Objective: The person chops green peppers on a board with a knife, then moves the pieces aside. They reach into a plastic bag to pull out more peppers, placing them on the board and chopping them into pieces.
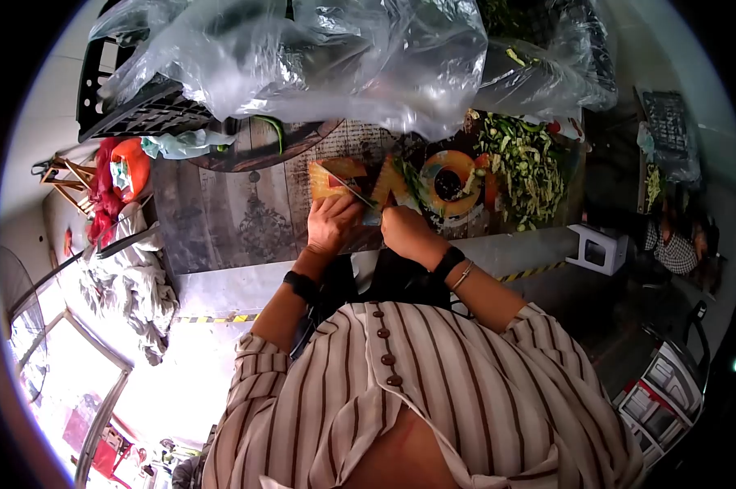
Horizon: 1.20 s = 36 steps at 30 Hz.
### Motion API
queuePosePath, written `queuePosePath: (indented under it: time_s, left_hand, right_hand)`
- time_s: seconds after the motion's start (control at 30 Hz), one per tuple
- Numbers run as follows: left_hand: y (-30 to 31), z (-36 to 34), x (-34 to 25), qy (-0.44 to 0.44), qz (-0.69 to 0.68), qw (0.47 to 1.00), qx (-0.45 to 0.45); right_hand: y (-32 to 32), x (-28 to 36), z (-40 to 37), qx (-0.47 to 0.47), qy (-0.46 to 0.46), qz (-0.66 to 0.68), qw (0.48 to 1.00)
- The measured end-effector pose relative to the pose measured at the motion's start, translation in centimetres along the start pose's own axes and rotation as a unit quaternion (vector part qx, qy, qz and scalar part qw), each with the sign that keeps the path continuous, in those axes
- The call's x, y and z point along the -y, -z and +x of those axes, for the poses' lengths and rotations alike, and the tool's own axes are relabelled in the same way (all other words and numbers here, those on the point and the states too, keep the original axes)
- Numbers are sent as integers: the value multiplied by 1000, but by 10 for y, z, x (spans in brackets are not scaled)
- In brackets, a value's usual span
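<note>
My right hand (410,235) is closed round the handle of a knife, whose thin blade (345,185) points up and left across the printed table (246,212). Just left of it, my left hand (333,222) rests on the table beside the blade with its fingers bent; whatever lies under the fingertips is too small to make out. Green strips (414,181) lie beyond my right hand. A large heap of cut green pieces (532,171) covers the table's right part. One long green pepper (278,132) lies at the far left.
Clear plastic bags (319,61) hang over the table's far edge, above a black crate (144,110). An orange bag (130,167) is on the left. A white stool (597,248) stands right of the table. Another person in checked clothing (673,248) is at the far right.
</note>
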<state>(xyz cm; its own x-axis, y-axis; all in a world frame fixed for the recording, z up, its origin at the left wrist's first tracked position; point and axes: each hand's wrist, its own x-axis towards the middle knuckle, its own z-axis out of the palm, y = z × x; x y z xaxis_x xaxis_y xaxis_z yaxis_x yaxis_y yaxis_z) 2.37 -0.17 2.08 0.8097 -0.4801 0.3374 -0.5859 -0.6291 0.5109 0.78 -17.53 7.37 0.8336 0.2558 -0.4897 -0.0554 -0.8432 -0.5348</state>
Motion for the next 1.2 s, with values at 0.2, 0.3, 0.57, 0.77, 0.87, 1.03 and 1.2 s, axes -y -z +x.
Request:
queuePosePath:
  time_s: [0.2, 0.3, 0.57, 0.77, 0.87, 1.03, 1.2]
  left_hand:
    - [-4, -1, 0, 9, 3, 1000, 4]
    - [-4, 0, 2, 2, 11, 1000, -25]
    - [-1, -2, -2, 10, 6, 999, -33]
    - [-5, -3, 0, 22, 13, 999, -28]
    - [-3, -2, 1, 22, 0, 1000, -20]
    - [-4, -2, 2, 30, -23, 999, -34]
    - [0, -5, 1, 35, -26, 999, -22]
  right_hand:
    - [-15, 1, 17, -65, 23, 26, 997]
    - [-15, 0, 22, -95, 34, 47, 994]
    - [27, -4, -3, -96, 37, 3, 995]
    - [24, 7, -12, 13, -3, -5, 1000]
    - [15, 3, -10, 20, 8, -1, 1000]
    - [8, 6, -9, 10, -27, -14, 999]
    - [-14, 14, 5, -11, 1, -2, 1000]
